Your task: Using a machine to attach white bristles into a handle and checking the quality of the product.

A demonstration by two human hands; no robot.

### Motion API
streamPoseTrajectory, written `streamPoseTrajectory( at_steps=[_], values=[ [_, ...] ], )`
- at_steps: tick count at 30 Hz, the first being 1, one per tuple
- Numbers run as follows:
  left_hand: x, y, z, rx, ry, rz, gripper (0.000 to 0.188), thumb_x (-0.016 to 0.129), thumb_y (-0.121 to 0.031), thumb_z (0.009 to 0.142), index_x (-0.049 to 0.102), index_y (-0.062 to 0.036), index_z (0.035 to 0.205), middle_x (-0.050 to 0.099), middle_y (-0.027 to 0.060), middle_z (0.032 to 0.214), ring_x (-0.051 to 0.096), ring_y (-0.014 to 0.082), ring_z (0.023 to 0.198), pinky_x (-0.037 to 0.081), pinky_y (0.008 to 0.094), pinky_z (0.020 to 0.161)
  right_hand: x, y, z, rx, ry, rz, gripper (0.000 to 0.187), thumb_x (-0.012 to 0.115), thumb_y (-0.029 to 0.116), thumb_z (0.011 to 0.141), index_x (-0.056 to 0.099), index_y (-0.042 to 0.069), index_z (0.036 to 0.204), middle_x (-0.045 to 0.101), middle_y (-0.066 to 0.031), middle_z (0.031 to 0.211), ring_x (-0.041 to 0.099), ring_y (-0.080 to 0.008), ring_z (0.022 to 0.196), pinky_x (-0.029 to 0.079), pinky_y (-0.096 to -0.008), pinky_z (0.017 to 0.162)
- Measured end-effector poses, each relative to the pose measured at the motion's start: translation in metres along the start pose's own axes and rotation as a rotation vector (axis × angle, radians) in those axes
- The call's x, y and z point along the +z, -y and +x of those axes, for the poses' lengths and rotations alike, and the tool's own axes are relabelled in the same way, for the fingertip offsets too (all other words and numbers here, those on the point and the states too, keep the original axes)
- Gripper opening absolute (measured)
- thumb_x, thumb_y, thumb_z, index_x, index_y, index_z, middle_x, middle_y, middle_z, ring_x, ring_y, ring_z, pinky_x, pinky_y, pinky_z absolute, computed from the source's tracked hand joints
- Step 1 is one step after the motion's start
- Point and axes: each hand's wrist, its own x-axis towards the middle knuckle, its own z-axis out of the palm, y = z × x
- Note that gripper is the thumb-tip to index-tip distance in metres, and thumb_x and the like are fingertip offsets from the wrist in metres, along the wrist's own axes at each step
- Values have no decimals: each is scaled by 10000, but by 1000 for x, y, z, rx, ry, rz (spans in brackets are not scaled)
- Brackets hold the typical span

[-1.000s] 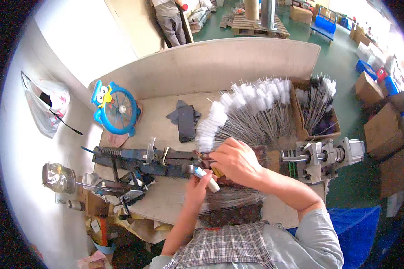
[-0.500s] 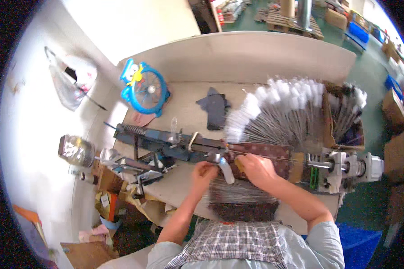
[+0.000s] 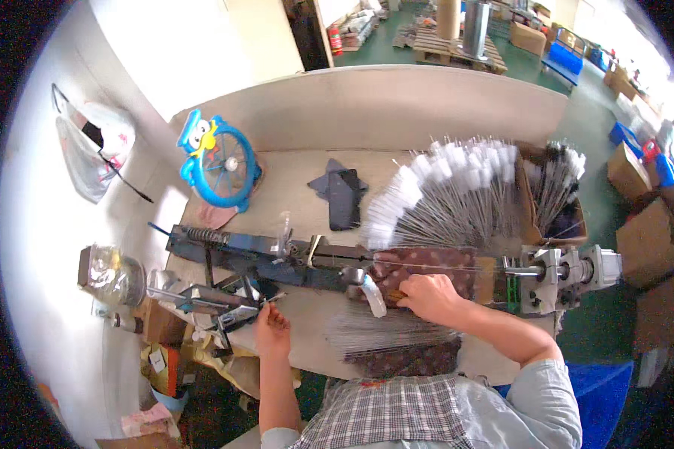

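Note:
My left hand (image 3: 274, 329) is closed, fingers curled, at the black-and-metal bracket mechanism (image 3: 236, 303) on the left of the bench. What its fingertips hold, if anything, is too small to make out. My right hand (image 3: 433, 296) pinches a small yellowish-brown piece (image 3: 398, 297) over the brown spotted cloth (image 3: 442, 262). Just left of that piece hangs a translucent whitish curved nozzle (image 3: 374, 295) on a metal head. Below lies a bundle of thin metal wires (image 3: 389, 333). Beyond the cloth, many white-bristled brushes (image 3: 457, 172) with wire stems lie fanned out.
A motor-like spindle unit (image 3: 558, 273) stands at the right end, a long dark metal bar (image 3: 254, 254) at the left. A blue cartoon-shaped fan (image 3: 225, 165), a black phone (image 3: 344, 200) and a cardboard box (image 3: 532, 202) of dark brushes sit farther back. A raised panel (image 3: 382, 105) borders the bench.
My left hand has moved left, from beside the whitish nozzle to the bracket mechanism. My right hand remains near the nozzle with the yellowish-brown piece. The whole view has shifted slightly.

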Motion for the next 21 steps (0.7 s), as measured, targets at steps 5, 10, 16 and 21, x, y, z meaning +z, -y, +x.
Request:
streamPoseTrajectory(
  at_steps=[5, 10, 16, 21],
  values=[
    [16, 3, -5, 97, -175, 2, 77, 585, -163, 802, 568, -104, 848, 514, -18, 724, 486, 108, 648, 399, 262, 597, -39, -4, -28, -211, -254, 105, 153, 609, 187, 758, 607, 84, 870, 603, -90, 858, 586, -270, 795, 480, -394, 684],
    [73, 51, -68, 682, 316, 769, 75, 511, -56, 825, 571, -20, 852, 537, 24, 729, 533, 125, 657, 436, 269, 610, -59, -28, -24, -184, -586, 127, 179, 637, 140, 733, 636, 67, 896, 606, -77, 802, 573, -257, 785, 467, -382, 694],
    [198, 101, -110, 101, 528, 389, 144, 550, -133, 872, 607, 0, 879, 624, 48, 774, 552, 98, 649, 455, 233, 605, -56, -47, -30, -153, -548, 363, 197, 651, 131, 742, 636, 19, 904, 621, -118, 801, 590, -288, 769, 474, -358, 692],
    [206, 121, -99, 118, 587, 432, 143, 552, -143, 875, 610, -14, 857, 614, 34, 760, 536, 76, 625, 433, 212, 578, -57, -59, -32, -107, -400, 613, 199, 641, 172, 742, 648, 49, 899, 638, -119, 870, 600, -292, 816, 481, -364, 738]
  ],
)
